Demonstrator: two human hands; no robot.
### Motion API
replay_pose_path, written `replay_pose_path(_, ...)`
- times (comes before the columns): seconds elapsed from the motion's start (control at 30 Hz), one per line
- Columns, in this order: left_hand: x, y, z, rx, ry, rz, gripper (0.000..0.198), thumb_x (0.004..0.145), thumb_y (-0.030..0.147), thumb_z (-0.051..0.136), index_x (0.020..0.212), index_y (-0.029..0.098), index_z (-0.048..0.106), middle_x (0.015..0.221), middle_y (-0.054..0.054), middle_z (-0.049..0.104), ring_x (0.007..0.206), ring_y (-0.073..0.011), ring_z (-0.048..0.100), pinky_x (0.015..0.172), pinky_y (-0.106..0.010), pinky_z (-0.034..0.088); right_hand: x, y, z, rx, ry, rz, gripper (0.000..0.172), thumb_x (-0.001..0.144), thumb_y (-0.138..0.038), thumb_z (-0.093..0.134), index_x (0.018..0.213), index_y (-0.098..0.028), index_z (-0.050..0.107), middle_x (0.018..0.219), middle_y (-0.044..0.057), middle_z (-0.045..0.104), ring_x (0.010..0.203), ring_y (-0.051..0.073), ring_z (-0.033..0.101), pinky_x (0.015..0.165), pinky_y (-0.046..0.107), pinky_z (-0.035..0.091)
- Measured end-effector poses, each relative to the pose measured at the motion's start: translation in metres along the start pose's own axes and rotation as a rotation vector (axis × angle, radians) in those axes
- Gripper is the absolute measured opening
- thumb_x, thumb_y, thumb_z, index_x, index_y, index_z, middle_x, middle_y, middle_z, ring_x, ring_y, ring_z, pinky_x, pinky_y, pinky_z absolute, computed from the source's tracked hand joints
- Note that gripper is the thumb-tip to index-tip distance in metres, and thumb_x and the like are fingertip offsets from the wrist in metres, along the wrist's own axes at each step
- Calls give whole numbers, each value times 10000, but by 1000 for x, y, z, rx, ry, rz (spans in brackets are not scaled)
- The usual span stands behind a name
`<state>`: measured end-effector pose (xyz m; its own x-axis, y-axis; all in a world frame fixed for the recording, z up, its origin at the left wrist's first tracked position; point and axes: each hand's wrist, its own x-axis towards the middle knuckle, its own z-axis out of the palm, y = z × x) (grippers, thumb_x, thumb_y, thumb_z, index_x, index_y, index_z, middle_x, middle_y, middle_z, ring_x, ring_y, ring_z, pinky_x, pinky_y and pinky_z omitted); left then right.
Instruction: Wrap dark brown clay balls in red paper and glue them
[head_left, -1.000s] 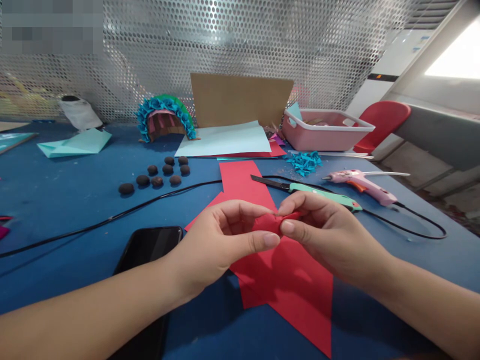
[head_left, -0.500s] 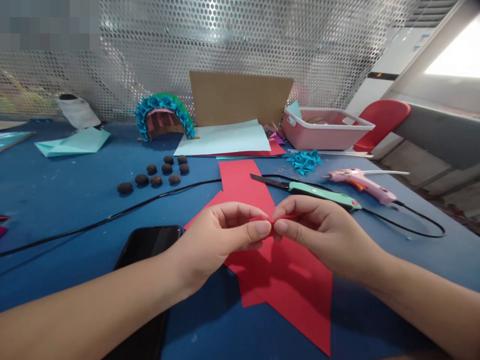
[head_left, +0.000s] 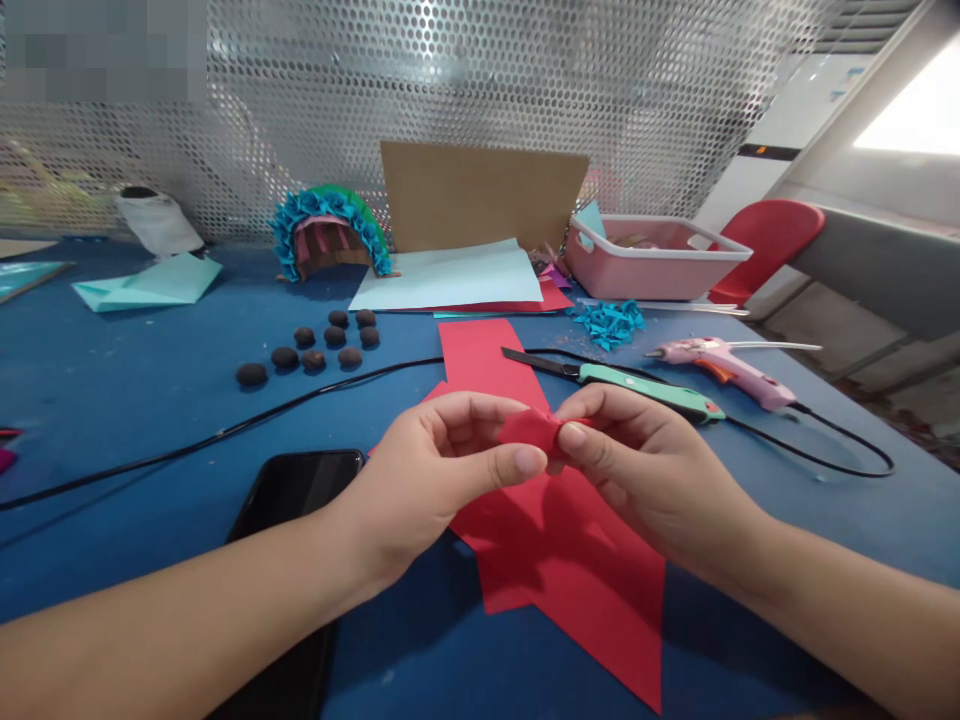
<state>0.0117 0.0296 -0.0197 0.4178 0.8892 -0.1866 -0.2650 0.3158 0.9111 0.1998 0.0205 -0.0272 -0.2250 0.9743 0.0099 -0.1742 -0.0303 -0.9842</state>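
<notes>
My left hand [head_left: 442, 470] and my right hand [head_left: 645, 470] meet above the blue table [head_left: 112, 400], both pinching one small folded piece of red paper [head_left: 534, 430] between thumbs and fingertips. Under them lie larger sheets of red paper [head_left: 570, 560]. A green-handled utility knife [head_left: 622, 380] lies just beyond my right hand, blade out to the left.
A black phone [head_left: 289, 500] lies under my left forearm. A black cable [head_left: 225, 435] crosses the table. Beyond are a pink glue gun [head_left: 720, 362], several dark balls [head_left: 315, 345], a paper arch model [head_left: 330, 235], cardboard [head_left: 480, 195], light blue sheets [head_left: 450, 275], teal scraps [head_left: 609, 322] and a pink bin [head_left: 652, 260].
The fingertips have shifted on the small red piece; it now shows more between the thumbs and sits slightly higher. The hands stay in nearly the same place.
</notes>
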Motion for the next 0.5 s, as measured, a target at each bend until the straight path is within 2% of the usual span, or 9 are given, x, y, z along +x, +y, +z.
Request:
replay_pose_path(0.2, 2, 1, 3, -39, 2, -34, 263, 597, 202, 879, 798, 183, 709, 684, 46, 697, 607, -52, 619, 603, -150, 490, 0, -1, -1, 38, -70, 17, 95, 774, -304, 746, 786, -227, 691, 696, -37, 647, 660, 59, 604, 643, 167, 487)
replay_pose_path(0.33, 2, 1, 2, -20, -35, -49, 252, 641, 219, 854, 839, 180, 704, 764, 19, 716, 668, -79, 654, 647, -177, 519, 0, -2, 0, -33, -68, -13, 159, 769, -351, 737, 757, -211, 663, 660, -26, 623, 626, 88, 607, 610, 207, 506)
replay_pose_path(0.4, 2, 0, 0, 18, 3, -60, 262, 654, 238, 846, 870, 194, 705, 818, 19, 719, 685, -83, 660, 669, -190, 530, 0, -2, -1, -218, -2, -114, 129, 794, -323, 708, 747, -214, 656, 652, -19, 627, 616, 99, 607, 593, 218, 509)
replay_pose_path(0.5, 3, 0, -1, 62, 45, -81, 265, 686, 296, 824, 909, 193, 725, 897, -10, 733, 744, -111, 680, 743, -231, 548, 0, -3, -3, -622, 80, -412, 53, 824, -213, 655, 777, -233, 669, 699, -2, 668, 638, 112, 613, 604, 235, 507)
